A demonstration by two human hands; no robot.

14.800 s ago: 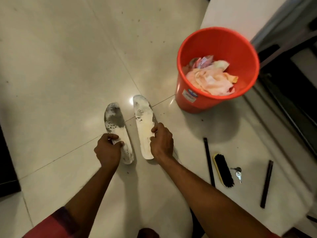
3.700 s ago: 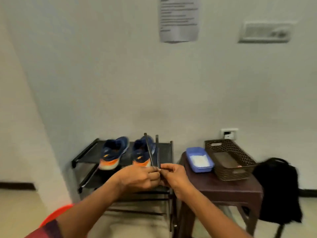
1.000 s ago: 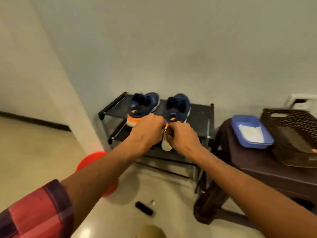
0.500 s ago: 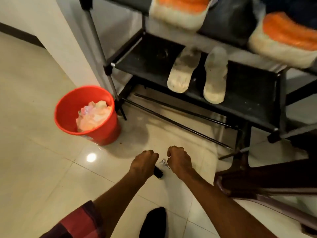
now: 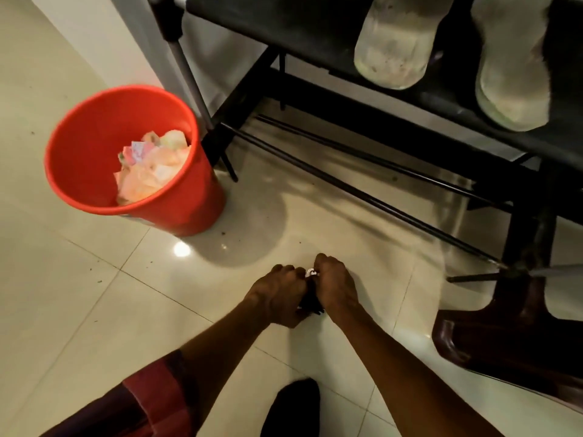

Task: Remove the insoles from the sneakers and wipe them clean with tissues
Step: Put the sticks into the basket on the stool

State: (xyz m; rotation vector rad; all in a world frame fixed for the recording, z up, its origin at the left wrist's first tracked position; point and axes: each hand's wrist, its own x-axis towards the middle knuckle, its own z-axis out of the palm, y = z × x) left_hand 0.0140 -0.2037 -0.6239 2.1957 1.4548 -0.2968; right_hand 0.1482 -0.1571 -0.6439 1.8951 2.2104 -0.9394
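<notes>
Two dirty white insoles lie side by side on the lower shelf of the black shoe rack [image 5: 315,36], the left insole [image 5: 394,42] and the right insole [image 5: 514,67] with their heels towards me. Down on the tiled floor my left hand [image 5: 277,294] curls round a black brush [image 5: 310,305]. My right hand [image 5: 336,288] is close against it, with its fingers curled at a small silver bunch of keys [image 5: 311,272]. The brush is mostly hidden between the two hands. No sneakers are in view.
A red bucket [image 5: 94,127] with crumpled tissues [image 5: 151,168] stands on the floor at the left, beside the rack's leg. Thin black rack rods [image 5: 362,190] run low across the floor. A dark brown stool leg [image 5: 504,335] is at the right, a dark foot [image 5: 293,408] at the bottom.
Both hands have come together on the floor and closed on the brush and keys. The view has moved lower and closer. The insoles lie on the rack shelf as half a second ago.
</notes>
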